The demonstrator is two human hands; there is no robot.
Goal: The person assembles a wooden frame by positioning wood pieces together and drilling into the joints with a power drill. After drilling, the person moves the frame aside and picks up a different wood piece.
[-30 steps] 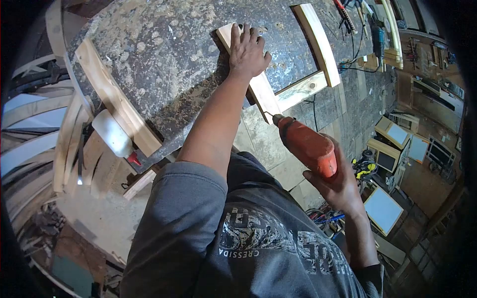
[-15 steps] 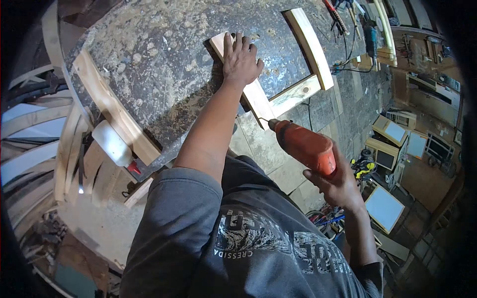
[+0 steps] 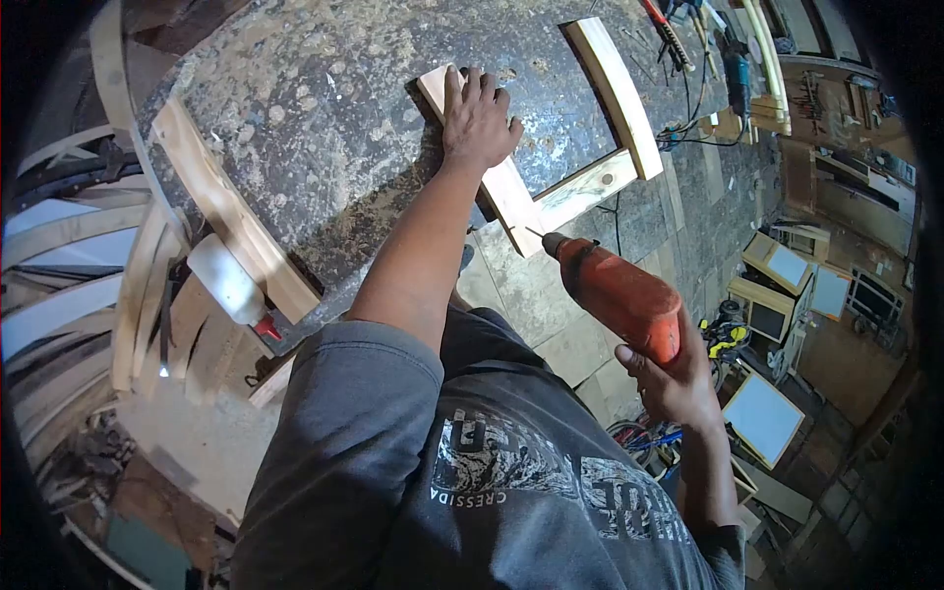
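Observation:
My left hand (image 3: 479,123) lies palm down with fingers stretched over the upper part of a pale wooden rail (image 3: 510,197). That rail joins a crosspiece (image 3: 587,190), which meets a second rail (image 3: 619,98), forming a U-shaped wooden frame on the workbench. In my right hand (image 3: 674,379) is an orange power drill (image 3: 619,295), gripped at its handle. Its thin bit points at the near end of the rail, with the tip right by the edge there. A small dark mark shows on the rail close to the tip.
The stained workbench (image 3: 295,59) carries a loose wooden bar (image 3: 226,206) and a white glue bottle (image 3: 224,280) with a red cap at left. Pliers (image 3: 678,44) and a teal power tool (image 3: 736,74) with cords are at upper right. Framed panels (image 3: 764,418) stand on the floor at right.
The drill has drawn back to the right and slightly down, so its bit shows more beside the rail's end. My left hand stays in place on the rail.

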